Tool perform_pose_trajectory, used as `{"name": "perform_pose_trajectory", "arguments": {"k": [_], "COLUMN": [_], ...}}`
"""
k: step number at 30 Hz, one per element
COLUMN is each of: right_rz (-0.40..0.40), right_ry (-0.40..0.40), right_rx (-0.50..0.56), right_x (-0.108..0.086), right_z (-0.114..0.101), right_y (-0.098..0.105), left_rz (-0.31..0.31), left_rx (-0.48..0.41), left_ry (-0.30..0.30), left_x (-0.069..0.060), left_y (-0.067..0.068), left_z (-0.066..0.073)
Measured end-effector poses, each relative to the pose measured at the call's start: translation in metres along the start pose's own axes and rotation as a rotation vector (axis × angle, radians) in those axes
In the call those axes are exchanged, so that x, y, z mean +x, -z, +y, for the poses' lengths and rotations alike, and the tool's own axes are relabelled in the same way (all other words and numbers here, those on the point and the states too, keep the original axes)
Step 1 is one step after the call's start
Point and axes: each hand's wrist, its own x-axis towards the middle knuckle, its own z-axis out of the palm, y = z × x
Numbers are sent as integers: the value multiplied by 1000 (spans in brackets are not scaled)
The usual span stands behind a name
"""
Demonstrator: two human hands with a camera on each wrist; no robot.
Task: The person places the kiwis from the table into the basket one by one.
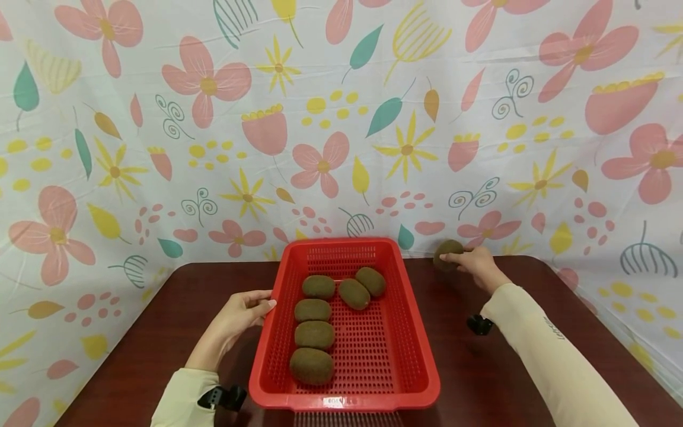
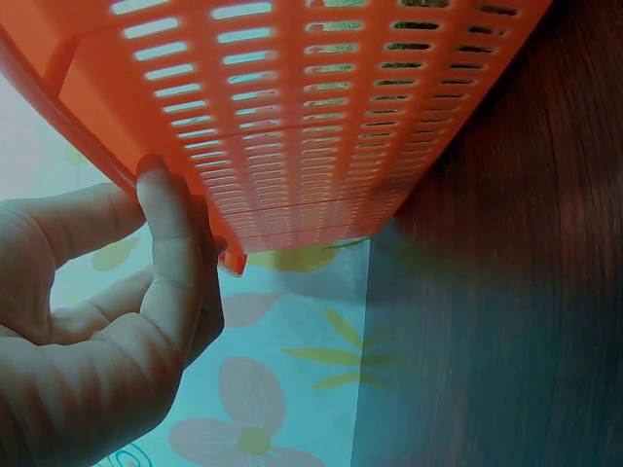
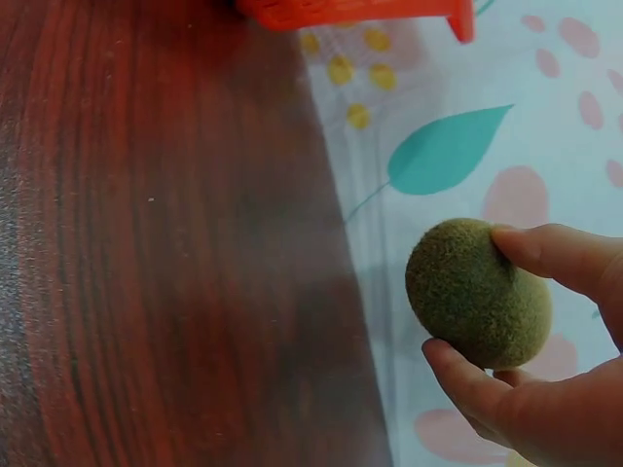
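A red plastic basket (image 1: 416, 332) with slotted walls stands on the table. Inside, several brown kiwifruit (image 1: 312, 366) form a column along its left side, and two more kiwifruit (image 1: 354, 295) lean together near the back. My left hand (image 1: 242, 320) is at the basket's left rim; in the left wrist view its thumb and fingers pinch the rim (image 2: 102, 170). Off to the basket's right, by the table's back edge, my right hand (image 1: 480, 265) holds a kiwifruit (image 3: 472, 292) between thumb and fingertips. The right wrist view shows that fruit's fuzzy skin plainly.
The dark wooden table (image 1: 453, 362) ends at the back against a flower-printed cloth (image 1: 325, 207). A small label (image 1: 334, 402) is on the basket's front rim. Small black devices (image 1: 221, 397) are strapped at both wrists.
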Motion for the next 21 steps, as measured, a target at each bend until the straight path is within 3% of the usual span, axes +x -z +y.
{"name": "perform_pose_trajectory", "arguments": {"k": [15, 21], "right_rz": [-63, -91], "right_ry": [97, 122], "right_rx": [104, 90], "right_x": [-18, -26], "right_z": [-36, -55], "right_y": [10, 9], "left_rz": [-3, 1], "left_rx": [10, 3], "left_ry": [-4, 3], "left_x": [0, -1], "left_y": [0, -1], "left_z": [1, 1]}}
